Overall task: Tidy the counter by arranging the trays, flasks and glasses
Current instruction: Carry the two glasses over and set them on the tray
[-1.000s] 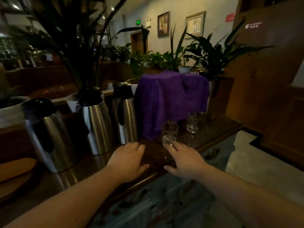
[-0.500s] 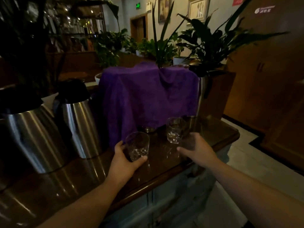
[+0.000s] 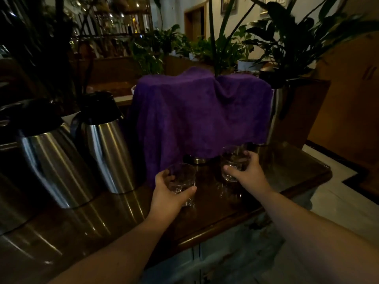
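Two clear glasses stand on the dark wooden counter (image 3: pixel 287 177). My left hand (image 3: pixel 166 195) is wrapped around the nearer glass (image 3: pixel 181 179), thumb on its left and fingers under its right side. My right hand (image 3: pixel 248 171) grips the farther glass (image 3: pixel 232 160), just in front of the purple cloth (image 3: pixel 196 117). Two steel flasks with black lids stand on the left: one flask (image 3: pixel 108 144) next to the cloth, a bigger-looking flask (image 3: pixel 47 156) closer to me. No tray shows.
The purple cloth drapes over something tall at the back of the counter; a small metal base (image 3: pixel 199 160) peeks out under it. A steel container (image 3: pixel 275 117) and potted plants (image 3: pixel 287 42) stand behind. The counter's edge drops to the floor on the right.
My left hand left the counter edge and took the near glass. My right hand reached on to the far glass and closed around it. The view moved in closer and rightward.
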